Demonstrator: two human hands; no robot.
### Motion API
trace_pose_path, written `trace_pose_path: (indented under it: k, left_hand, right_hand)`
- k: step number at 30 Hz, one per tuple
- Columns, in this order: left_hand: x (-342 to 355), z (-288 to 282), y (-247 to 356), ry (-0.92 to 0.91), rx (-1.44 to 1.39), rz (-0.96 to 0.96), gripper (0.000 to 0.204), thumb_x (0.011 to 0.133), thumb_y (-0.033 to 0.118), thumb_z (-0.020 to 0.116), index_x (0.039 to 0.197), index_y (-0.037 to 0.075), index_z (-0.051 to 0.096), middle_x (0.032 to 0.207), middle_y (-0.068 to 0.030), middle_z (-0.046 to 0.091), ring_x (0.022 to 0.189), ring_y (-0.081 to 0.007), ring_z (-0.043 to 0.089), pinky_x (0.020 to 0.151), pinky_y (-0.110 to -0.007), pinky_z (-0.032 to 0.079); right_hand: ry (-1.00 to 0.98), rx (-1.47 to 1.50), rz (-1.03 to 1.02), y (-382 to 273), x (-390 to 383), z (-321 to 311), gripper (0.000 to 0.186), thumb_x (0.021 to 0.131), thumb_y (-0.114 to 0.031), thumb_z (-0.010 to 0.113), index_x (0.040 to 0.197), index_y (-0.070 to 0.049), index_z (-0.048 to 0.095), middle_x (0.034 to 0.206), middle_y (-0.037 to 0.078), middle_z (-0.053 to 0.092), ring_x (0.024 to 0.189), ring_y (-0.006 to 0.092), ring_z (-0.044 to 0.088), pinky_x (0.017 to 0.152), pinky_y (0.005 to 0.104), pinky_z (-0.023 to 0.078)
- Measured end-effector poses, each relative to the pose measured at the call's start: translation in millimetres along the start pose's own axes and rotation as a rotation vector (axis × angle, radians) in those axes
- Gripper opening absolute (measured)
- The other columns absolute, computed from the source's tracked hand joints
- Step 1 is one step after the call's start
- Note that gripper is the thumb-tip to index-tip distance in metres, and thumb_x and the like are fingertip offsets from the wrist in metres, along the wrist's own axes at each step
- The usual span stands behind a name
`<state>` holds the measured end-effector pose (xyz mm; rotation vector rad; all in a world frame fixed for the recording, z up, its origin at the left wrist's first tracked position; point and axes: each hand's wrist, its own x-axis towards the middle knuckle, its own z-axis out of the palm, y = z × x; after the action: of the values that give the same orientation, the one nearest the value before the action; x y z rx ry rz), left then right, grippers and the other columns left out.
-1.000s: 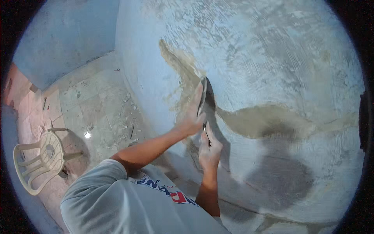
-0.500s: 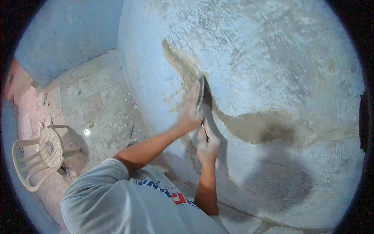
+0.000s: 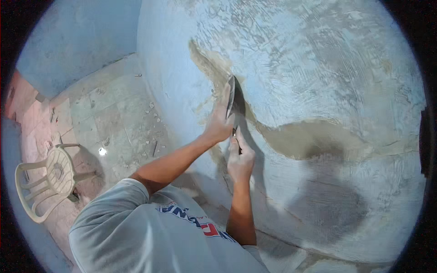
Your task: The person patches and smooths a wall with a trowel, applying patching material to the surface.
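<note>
My left hand (image 3: 221, 123) lies with fingers stretched flat along the metal trowel blade (image 3: 231, 93), pressing it against a patch of fresh tan-grey filler (image 3: 205, 61) on the pale blue, mottled wall (image 3: 305, 59). My right hand (image 3: 242, 157), dusted white, is closed on the trowel handle (image 3: 234, 134) just below. The filler runs down from the upper left of the patch and continues rightward as a wide smeared band (image 3: 296, 136). The blade's tip points up and casts a dark shadow beside it.
A cream plastic chair (image 3: 59, 173) stands at my lower left on the tiled floor (image 3: 114, 118), which is strewn with small debris. A blue side wall (image 3: 91, 32) rises at upper left, meeting the floor. A shadow falls on the lower right of the worked wall.
Both hands and the trowel have moved upward and slightly left along the filler, with their grip unchanged.
</note>
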<state>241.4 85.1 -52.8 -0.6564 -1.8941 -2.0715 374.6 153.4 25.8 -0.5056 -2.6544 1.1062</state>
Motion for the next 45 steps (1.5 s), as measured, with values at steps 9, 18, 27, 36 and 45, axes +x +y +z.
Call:
trace_pose_path:
  k: [9,18,27,36,45]
  left_hand:
    - [-9.6,2.6,-3.4,-0.005,0.026,0.025,0.088,0.093,0.010,0.052,0.172,0.001,0.014,0.175,-0.0283,0.024,0.163,-0.0437,0.021,0.133,-0.046,0.018]
    - [-20.0,12.2,24.3,-0.137,-0.021,-0.056,0.092,0.090,0.008,0.050,0.171,-0.004,0.009,0.177,-0.0288,0.015,0.165,-0.0447,0.015,0.134,-0.046,0.014]
    - [-63.3,9.7,28.0,-0.419,-0.060,0.176,0.090,0.101,0.023,0.062,0.173,0.001,0.012,0.180,-0.0243,0.009,0.167,-0.0395,0.007,0.134,-0.047,0.010]
    - [-12.3,26.0,36.6,-0.406,0.191,0.400,0.075,0.111,0.043,0.050,0.172,0.007,0.024,0.179,-0.0260,0.012,0.167,-0.0413,0.008,0.134,-0.053,0.009]
    - [22.0,27.2,-71.4,0.020,-0.116,-0.560,0.079,0.113,0.056,0.037,0.172,0.006,0.023,0.180,-0.0182,0.016,0.166,-0.0357,0.011,0.134,-0.044,0.012]
  right_hand:
    - [0.043,0.048,-0.144,9.9,-6.7,2.6,0.042,0.107,-0.019,0.059,0.143,0.001,0.066,0.126,0.029,0.074,0.112,0.0406,0.075,0.105,0.0416,0.051]
    - [0.058,0.116,-0.053,23.4,-19.1,-21.6,0.044,0.105,-0.015,0.063,0.146,0.001,0.064,0.090,0.014,0.075,0.077,0.0177,0.064,0.093,0.0396,0.054]
    - [0.265,0.191,-0.189,77.6,-79.7,-12.0,0.042,0.108,-0.019,0.064,0.140,0.008,0.065,0.113,0.023,0.078,0.092,0.0233,0.074,0.082,0.0344,0.056]
    - [0.149,0.553,0.262,208.1,-278.3,-33.6,0.042,0.109,-0.015,0.063,0.146,0.004,0.062,0.081,-0.005,0.056,0.063,0.0046,0.048,0.058,0.0242,0.041]
    - [0.108,0.234,0.330,267.5,-329.4,-16.5,0.042,0.100,-0.022,0.075,0.135,0.001,0.074,0.076,-0.003,0.061,0.066,0.0075,0.048,0.060,0.0288,0.041]
